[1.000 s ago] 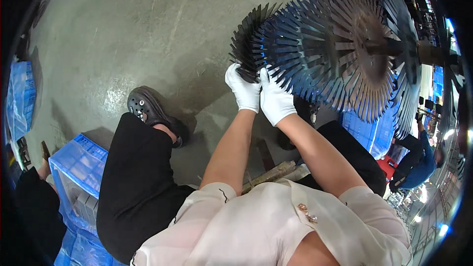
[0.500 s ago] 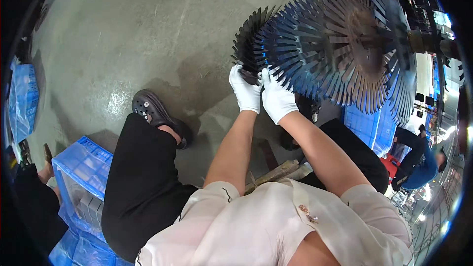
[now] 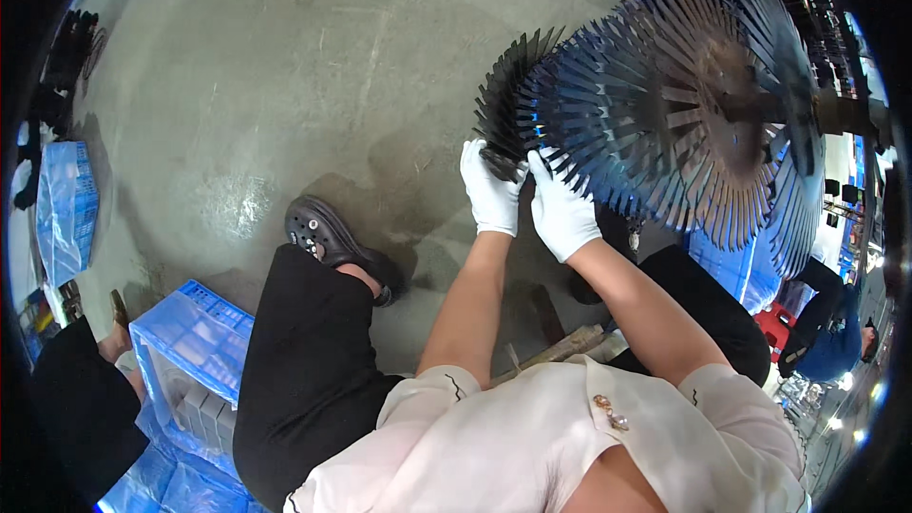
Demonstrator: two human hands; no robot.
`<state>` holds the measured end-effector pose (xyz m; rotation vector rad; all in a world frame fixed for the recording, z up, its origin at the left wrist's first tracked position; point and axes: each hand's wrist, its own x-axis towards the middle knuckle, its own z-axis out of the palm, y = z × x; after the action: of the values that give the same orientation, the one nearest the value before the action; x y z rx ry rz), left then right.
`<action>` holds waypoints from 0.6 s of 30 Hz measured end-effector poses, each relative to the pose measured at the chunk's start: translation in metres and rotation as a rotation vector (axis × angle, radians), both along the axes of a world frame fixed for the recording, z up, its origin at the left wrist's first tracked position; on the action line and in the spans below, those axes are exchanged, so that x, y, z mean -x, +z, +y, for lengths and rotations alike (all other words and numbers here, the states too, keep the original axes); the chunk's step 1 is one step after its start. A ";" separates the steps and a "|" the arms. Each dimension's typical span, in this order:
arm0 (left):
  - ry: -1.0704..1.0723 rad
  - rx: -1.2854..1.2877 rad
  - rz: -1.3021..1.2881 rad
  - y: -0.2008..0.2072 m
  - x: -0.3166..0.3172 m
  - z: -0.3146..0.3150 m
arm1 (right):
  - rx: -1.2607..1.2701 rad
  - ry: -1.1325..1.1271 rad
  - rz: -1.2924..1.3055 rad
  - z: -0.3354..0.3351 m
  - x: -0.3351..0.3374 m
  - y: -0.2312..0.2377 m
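A large wheel of radiating dark metal slats (image 3: 655, 104) stands at the upper right, several slatted rings deep, with a bluish sheen on some. At its left end is a black slatted disc (image 3: 508, 100). Both my hands wear white gloves. My left hand (image 3: 491, 195) is closed at the lower edge of the black disc, its fingertips partly behind the slats. Close beside it, my right hand (image 3: 563, 211) has its thumb raised and its fingers closed around slat tips at the wheel's lower edge. Whether a small piece lies between the fingers is hidden.
A thick shaft (image 3: 845, 116) runs out of the wheel's right side. Plastic-covered blue crates (image 3: 195, 332) holding grey blocks stand left of my leg, another crate (image 3: 66, 209) farther left. A person in blue (image 3: 831, 342) is at the right; another person's leg (image 3: 81, 408) shows at lower left.
The whole view has shifted, so the wheel, hands and crates appear lower and farther right. Both hands stay at the wheel's lower left edge.
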<state>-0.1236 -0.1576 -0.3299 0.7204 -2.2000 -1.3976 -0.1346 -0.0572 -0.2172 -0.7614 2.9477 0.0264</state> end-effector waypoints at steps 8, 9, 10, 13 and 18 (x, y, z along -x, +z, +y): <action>-0.007 0.046 0.048 0.002 0.010 -0.001 | -0.183 -0.006 -0.075 0.001 0.003 -0.010; -0.018 0.039 0.015 0.002 0.010 -0.002 | -0.201 -0.006 -0.080 0.002 0.003 -0.011; -0.038 0.033 -0.030 0.002 0.011 -0.003 | -0.146 0.018 -0.083 0.003 0.004 -0.011; -0.046 -0.008 -0.013 0.002 0.011 -0.002 | -0.176 0.055 -0.068 0.003 0.005 -0.014; -0.086 -0.256 -0.018 0.001 0.010 -0.006 | -0.118 0.019 -0.117 0.002 0.006 -0.016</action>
<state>-0.1337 -0.1634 -0.3294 0.7342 -2.1098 -1.7436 -0.1406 -0.0549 -0.2328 -0.7477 2.7997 0.1503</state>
